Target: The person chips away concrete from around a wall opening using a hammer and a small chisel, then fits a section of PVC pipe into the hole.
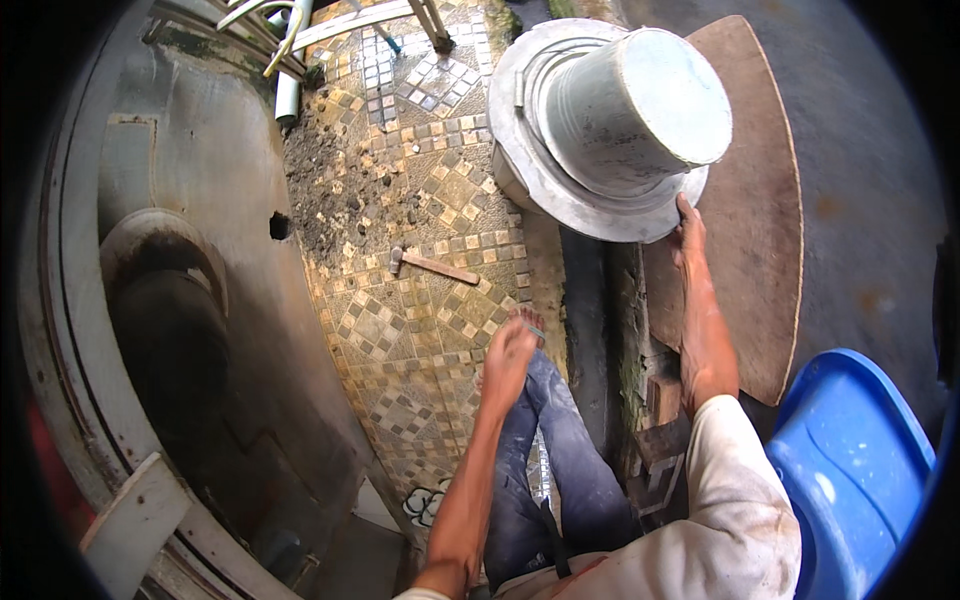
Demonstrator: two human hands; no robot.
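An upturned grey metal bucket [690, 100] rises from a wide, round metal rim [640, 225] at the upper right. My right hand [690, 232] grips the near edge of that rim, thumb on top and the other fingers mostly hidden. In front of my knees is my left hand [512, 350], close to my foot. It is slightly blurred, and its fingers are too unclear to show whether they hold anything. A hammer [437, 266] with a wooden handle lies on the tiled floor [400, 375], beyond my left hand.
A brown curved board [735, 300] lies under and beside the metal piece. At the right is a blue plastic chair [850, 470]. Loose rubble [345, 195] covers part of the tiles. To the left stands a grey wall piece [200, 130] with a dark round opening [170, 330].
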